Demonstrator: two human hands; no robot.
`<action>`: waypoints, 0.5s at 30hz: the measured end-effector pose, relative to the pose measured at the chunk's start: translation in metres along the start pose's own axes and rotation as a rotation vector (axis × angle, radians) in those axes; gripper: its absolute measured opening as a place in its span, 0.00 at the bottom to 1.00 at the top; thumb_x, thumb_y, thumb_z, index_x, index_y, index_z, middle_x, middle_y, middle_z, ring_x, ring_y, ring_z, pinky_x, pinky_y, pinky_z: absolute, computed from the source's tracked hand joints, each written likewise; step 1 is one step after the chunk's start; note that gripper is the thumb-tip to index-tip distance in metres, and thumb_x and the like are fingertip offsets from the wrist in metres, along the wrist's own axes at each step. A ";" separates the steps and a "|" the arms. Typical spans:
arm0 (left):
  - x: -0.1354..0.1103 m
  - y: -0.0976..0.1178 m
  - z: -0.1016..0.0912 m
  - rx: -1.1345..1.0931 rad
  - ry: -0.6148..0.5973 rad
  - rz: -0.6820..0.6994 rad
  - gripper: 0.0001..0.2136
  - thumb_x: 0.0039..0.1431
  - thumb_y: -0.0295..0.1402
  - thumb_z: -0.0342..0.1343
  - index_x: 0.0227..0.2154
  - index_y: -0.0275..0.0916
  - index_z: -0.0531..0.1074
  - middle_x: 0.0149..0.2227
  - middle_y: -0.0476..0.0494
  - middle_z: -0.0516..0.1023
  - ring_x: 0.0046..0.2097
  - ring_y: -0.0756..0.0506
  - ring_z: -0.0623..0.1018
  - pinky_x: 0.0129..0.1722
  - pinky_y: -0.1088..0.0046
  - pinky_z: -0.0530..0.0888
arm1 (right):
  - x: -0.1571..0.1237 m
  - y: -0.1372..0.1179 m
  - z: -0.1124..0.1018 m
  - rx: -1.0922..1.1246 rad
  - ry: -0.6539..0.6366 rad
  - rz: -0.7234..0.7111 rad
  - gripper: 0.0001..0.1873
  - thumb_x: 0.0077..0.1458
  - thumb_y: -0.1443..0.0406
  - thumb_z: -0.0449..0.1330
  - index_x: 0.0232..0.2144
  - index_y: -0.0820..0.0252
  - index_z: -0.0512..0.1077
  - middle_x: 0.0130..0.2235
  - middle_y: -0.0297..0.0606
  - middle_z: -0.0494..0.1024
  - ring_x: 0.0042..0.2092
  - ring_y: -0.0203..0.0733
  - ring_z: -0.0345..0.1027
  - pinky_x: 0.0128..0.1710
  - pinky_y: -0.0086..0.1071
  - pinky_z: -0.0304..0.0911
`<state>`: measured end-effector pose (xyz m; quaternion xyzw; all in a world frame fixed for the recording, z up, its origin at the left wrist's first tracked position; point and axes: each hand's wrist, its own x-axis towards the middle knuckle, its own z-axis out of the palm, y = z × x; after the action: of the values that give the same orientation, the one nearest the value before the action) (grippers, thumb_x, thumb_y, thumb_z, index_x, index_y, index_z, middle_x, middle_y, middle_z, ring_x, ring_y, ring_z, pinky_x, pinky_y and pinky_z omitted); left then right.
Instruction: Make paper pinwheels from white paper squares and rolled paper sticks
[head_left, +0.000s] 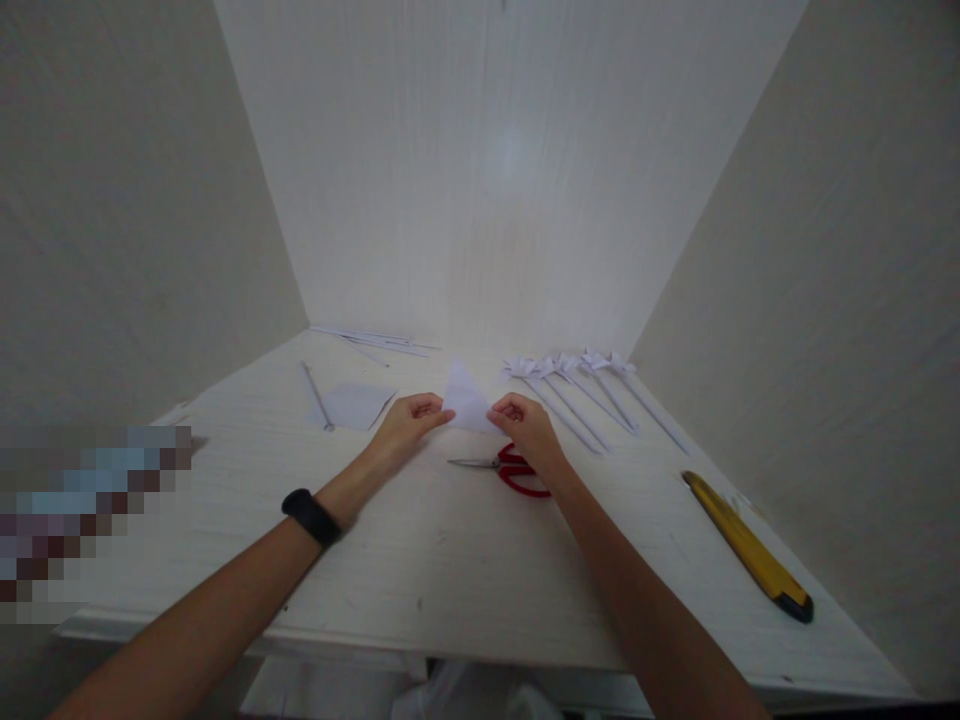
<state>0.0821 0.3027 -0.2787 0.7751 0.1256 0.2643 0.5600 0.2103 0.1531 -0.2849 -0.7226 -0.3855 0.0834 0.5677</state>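
A small white triangle of folded paper (466,402) stands between my two hands above the white table (420,560). My left hand (409,425), with a black band at the wrist, pinches its left corner. Its right corner is pinched by my right hand (529,430). Both hands have their fingers closed on the paper. Red-handled scissors (510,468) lie flat just under my right hand, blades pointing left.
Several white paper flowers on rolled stems (585,385) lie to the right. A yellow utility knife (750,548) lies near the right edge. A flat paper sheet (352,405), a thin rod (317,395) and paper strips (375,342) lie at the back left. Walls close three sides.
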 end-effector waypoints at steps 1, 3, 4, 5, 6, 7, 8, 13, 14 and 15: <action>0.000 -0.001 0.000 -0.003 0.008 0.002 0.17 0.44 0.40 0.61 0.15 0.38 0.59 0.18 0.55 0.56 0.23 0.53 0.57 0.25 0.74 0.54 | 0.000 0.000 0.000 0.013 -0.007 0.016 0.05 0.45 0.65 0.60 0.22 0.60 0.68 0.23 0.32 0.71 0.26 0.35 0.64 0.28 0.29 0.59; 0.000 -0.003 -0.001 -0.035 0.032 -0.010 0.16 0.44 0.39 0.61 0.16 0.38 0.60 0.19 0.55 0.58 0.23 0.53 0.59 0.25 0.75 0.55 | -0.001 0.000 0.000 0.040 -0.042 0.048 0.04 0.45 0.64 0.60 0.23 0.60 0.69 0.23 0.32 0.71 0.26 0.35 0.64 0.27 0.29 0.60; 0.000 -0.003 -0.002 -0.058 0.042 -0.023 0.15 0.44 0.39 0.61 0.16 0.38 0.61 0.19 0.55 0.59 0.23 0.53 0.59 0.25 0.75 0.56 | -0.001 0.000 0.000 0.049 -0.060 0.058 0.04 0.46 0.64 0.60 0.24 0.60 0.69 0.23 0.32 0.71 0.26 0.35 0.64 0.27 0.29 0.60; 0.000 -0.004 -0.002 -0.081 0.049 -0.035 0.15 0.44 0.38 0.62 0.16 0.38 0.62 0.19 0.55 0.59 0.23 0.53 0.60 0.25 0.75 0.56 | -0.001 0.000 0.001 0.049 -0.070 0.062 0.04 0.46 0.64 0.59 0.24 0.59 0.69 0.23 0.32 0.71 0.25 0.34 0.64 0.27 0.29 0.60; 0.000 -0.004 -0.003 -0.097 0.050 -0.046 0.14 0.44 0.37 0.62 0.16 0.38 0.62 0.19 0.55 0.60 0.23 0.53 0.60 0.25 0.75 0.56 | -0.001 0.001 0.001 0.043 -0.070 0.058 0.04 0.46 0.65 0.59 0.23 0.59 0.68 0.22 0.31 0.70 0.25 0.34 0.64 0.27 0.29 0.59; 0.000 -0.004 -0.003 -0.104 0.047 -0.050 0.14 0.44 0.37 0.62 0.16 0.38 0.63 0.19 0.55 0.60 0.23 0.53 0.61 0.24 0.76 0.57 | -0.001 0.001 0.001 0.035 -0.063 0.046 0.04 0.46 0.65 0.59 0.23 0.59 0.68 0.21 0.31 0.69 0.25 0.34 0.63 0.27 0.29 0.59; 0.000 -0.004 -0.003 -0.106 0.043 -0.051 0.13 0.44 0.36 0.62 0.16 0.37 0.64 0.19 0.55 0.61 0.23 0.53 0.61 0.24 0.76 0.57 | -0.001 0.002 0.001 0.032 -0.051 0.030 0.04 0.46 0.65 0.59 0.23 0.59 0.68 0.21 0.30 0.68 0.25 0.34 0.63 0.27 0.29 0.59; -0.003 -0.002 -0.002 -0.278 0.022 -0.116 0.06 0.43 0.31 0.63 0.21 0.36 0.72 0.22 0.52 0.68 0.26 0.53 0.67 0.28 0.77 0.64 | 0.000 0.002 0.000 0.043 0.001 -0.056 0.02 0.46 0.66 0.57 0.24 0.58 0.67 0.22 0.30 0.67 0.26 0.35 0.62 0.29 0.29 0.59; -0.003 -0.002 -0.002 -0.363 0.008 -0.140 0.04 0.42 0.29 0.62 0.24 0.36 0.74 0.25 0.50 0.72 0.29 0.52 0.70 0.31 0.77 0.67 | 0.000 0.002 0.000 0.046 0.009 -0.071 0.01 0.46 0.66 0.57 0.25 0.57 0.67 0.23 0.30 0.68 0.26 0.36 0.62 0.29 0.30 0.59; -0.002 -0.003 -0.003 -0.444 -0.007 -0.160 0.06 0.42 0.28 0.61 0.27 0.35 0.76 0.29 0.48 0.74 0.32 0.50 0.72 0.34 0.75 0.69 | 0.000 0.001 -0.001 0.051 0.014 -0.086 0.01 0.46 0.66 0.56 0.25 0.57 0.67 0.23 0.31 0.68 0.27 0.36 0.62 0.30 0.30 0.59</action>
<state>0.0790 0.3046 -0.2812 0.6213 0.1235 0.2377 0.7364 0.2112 0.1526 -0.2858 -0.6913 -0.4098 0.0636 0.5917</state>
